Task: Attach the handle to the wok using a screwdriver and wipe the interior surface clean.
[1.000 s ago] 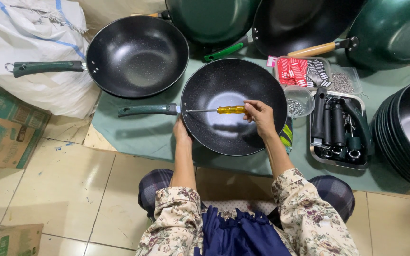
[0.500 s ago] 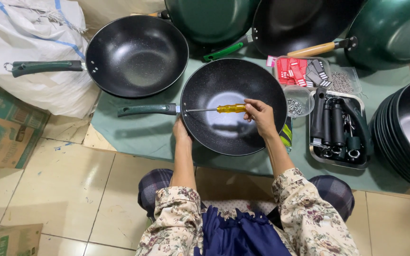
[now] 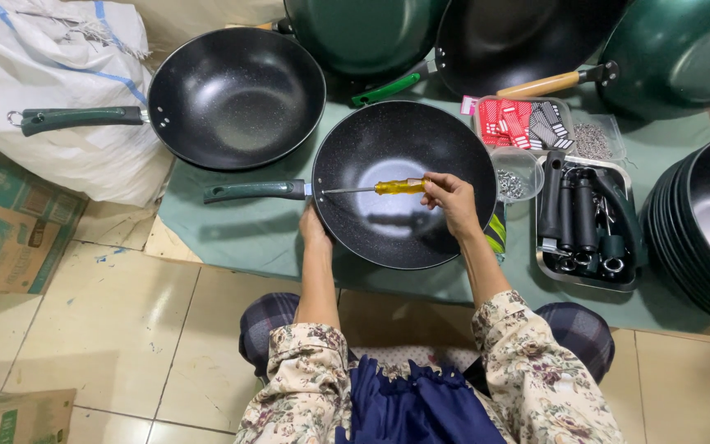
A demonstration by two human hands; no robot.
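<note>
I use the black wok (image 3: 404, 185) at the centre of the green mat (image 3: 265, 238) as my reference. My right hand (image 3: 451, 200) is clenched around the yellow handle of a screwdriver (image 3: 380, 187), which lies level across the wok's bowl. Its shaft points at the wall where the green handle (image 3: 255, 191) joins; I cannot tell whether the tip touches a screw. My left hand (image 3: 314, 226) grips the near-left rim of the wok, just beside that joint. Left of and beyond the wok lies a second black wok (image 3: 236, 97) with a green handle. Just right of the wok stands a small clear cup of screws (image 3: 513, 177), and past it a metal tray (image 3: 585, 218) holding black handles. More pans lie beyond the wok, and a stack of black bowls (image 3: 704, 226) lies far right.
</note>
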